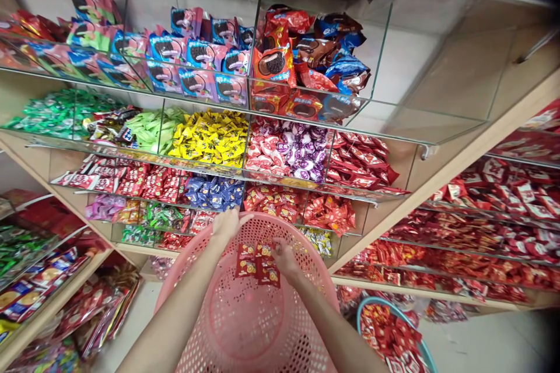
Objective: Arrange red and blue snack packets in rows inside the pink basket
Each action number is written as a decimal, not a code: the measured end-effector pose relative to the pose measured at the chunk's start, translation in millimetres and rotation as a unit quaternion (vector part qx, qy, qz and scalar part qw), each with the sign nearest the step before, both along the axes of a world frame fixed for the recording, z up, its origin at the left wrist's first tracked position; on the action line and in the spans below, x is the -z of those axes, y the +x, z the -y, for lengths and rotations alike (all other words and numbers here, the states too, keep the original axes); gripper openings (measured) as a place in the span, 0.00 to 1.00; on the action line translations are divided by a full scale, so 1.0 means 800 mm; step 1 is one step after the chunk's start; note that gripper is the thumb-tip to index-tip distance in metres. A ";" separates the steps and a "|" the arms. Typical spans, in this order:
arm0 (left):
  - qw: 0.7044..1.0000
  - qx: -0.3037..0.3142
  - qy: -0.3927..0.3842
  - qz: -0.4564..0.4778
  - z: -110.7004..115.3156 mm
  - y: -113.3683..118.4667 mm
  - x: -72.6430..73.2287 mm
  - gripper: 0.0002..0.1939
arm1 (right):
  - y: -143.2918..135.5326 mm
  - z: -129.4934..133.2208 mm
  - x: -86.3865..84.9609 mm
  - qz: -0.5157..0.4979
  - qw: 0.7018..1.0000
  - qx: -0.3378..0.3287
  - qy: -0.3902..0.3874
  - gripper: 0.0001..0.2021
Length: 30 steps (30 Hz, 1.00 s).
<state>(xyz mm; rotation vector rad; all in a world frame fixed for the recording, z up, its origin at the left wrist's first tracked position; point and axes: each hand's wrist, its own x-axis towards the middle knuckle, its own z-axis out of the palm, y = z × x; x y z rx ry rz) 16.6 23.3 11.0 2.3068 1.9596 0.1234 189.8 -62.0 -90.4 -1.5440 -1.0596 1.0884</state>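
The left hand (pixel 225 226), just below the middle of the frame, has its fingers curled over the far rim of a pink basket (pixel 245 329), the thumb side lying along the edge. The right hand (pixel 285 257), a little lower and to the right, has its fingers drawn nearly closed at the upper right edge of a cluster of red packets (pixel 257 267), apparently pinching it (the exact fingertip contact is too small to make out). The packets, each with an orange-yellow round print, hang within the basket's mouth, in the lower centre.

The basket, perforated and round, fills the lower centre. At lower right, a blue-green tub (pixel 359 316) is heaped with red-wrapped packs (pixel 382 329). Glass-fronted shelf compartments hold yellow-wrapped sweets (pixel 212 137) left of centre, dark blue packets (pixel 214 192) beneath them, and biscuit packs (pixel 273 64) in the upper centre.
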 end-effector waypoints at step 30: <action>1.000 0.000 0.010 0.009 -0.001 -0.003 0.001 0.33 | 0.015 -0.025 -0.111 0.375 0.889 -0.218 0.144 0.12</action>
